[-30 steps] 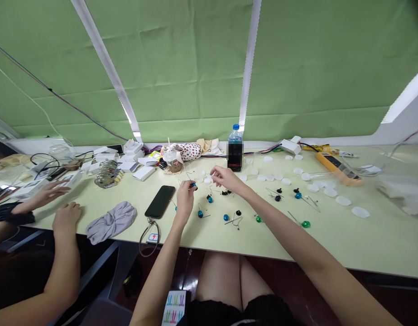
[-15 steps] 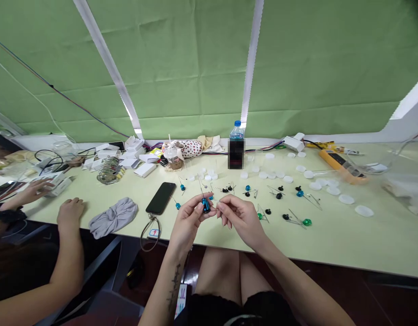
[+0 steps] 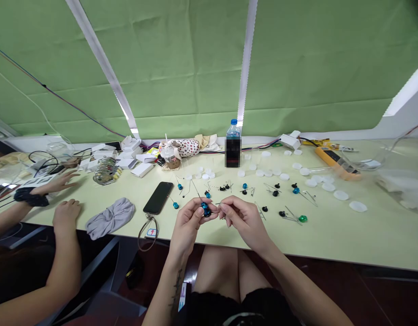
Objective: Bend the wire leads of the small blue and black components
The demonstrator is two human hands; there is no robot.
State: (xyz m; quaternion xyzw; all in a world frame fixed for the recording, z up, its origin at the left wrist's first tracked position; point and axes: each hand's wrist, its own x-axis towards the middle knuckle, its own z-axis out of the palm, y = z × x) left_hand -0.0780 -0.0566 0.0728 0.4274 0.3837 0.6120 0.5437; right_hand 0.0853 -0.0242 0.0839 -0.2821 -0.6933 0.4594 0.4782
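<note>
My left hand (image 3: 185,222) is closed around a small shiny blue piece with a black part (image 3: 205,209). A long thin metal rod (image 3: 196,189) sticks up from this piece. Close beside it, my right hand (image 3: 243,218) pinches a thin metal pin (image 3: 218,203) whose tip points at the left fingers; whether it touches the blue piece I cannot tell. Just beyond my hands lie more blue pieces, one a blue bead (image 3: 175,205), with black knobs (image 3: 275,193) and thin metal rods. A green bead (image 3: 302,218) lies to the right.
A phone (image 3: 158,197) with a strap and a grey cloth (image 3: 110,218) lie left. Behind are a bottle (image 3: 233,132), a drink cup (image 3: 171,158), white boxes (image 3: 141,170) and white discs (image 3: 341,195). An orange meter (image 3: 336,164) lies right. A co-worker's hand (image 3: 61,182) reaches over the table at left.
The blue piece has tilted in my left fingers, its rod leaning further left. The co-worker's hand has moved to the right with its fingers extended. The view has shifted slightly.
</note>
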